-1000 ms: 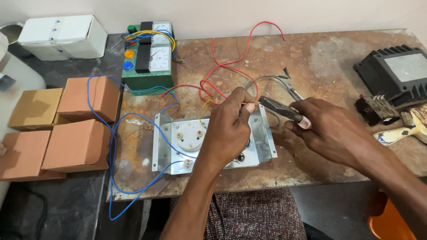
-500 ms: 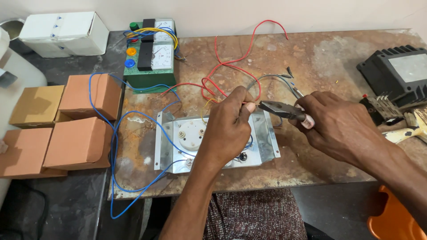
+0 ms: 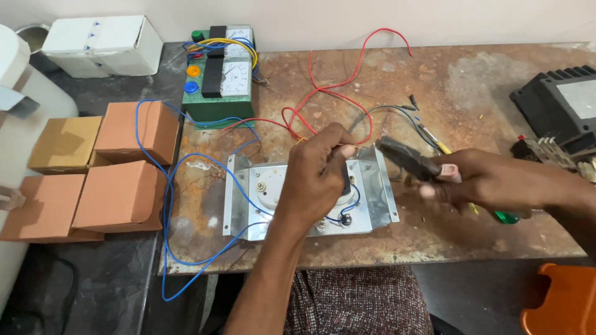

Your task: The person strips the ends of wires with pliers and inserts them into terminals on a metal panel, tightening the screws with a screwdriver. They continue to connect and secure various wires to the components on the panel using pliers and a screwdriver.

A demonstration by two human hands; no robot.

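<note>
My left hand (image 3: 320,177) hovers over a bent silver metal panel (image 3: 245,198) on the worn table, its fingers pinched on a thin wire end above the panel. My right hand (image 3: 490,183) grips a pair of dark pliers (image 3: 403,158), whose jaws point left toward my left fingers, a short gap away. Red wires (image 3: 329,87) loop across the table behind the panel. A blue wire (image 3: 186,167) runs from the panel's front out to the left and off the table edge. A round dial face on the panel is partly hidden by my left hand.
A green meter box (image 3: 217,102) with coloured buttons stands at the back left. Several brown cardboard boxes (image 3: 118,195) and a white box (image 3: 102,43) lie left. A black ribbed unit (image 3: 559,105) sits far right, a green-handled screwdriver (image 3: 506,217) under my right hand, an orange seat (image 3: 559,304) below.
My right hand with the pliers has drawn back to the right and slightly down, away from my left fingers. My left hand stays over the panel.
</note>
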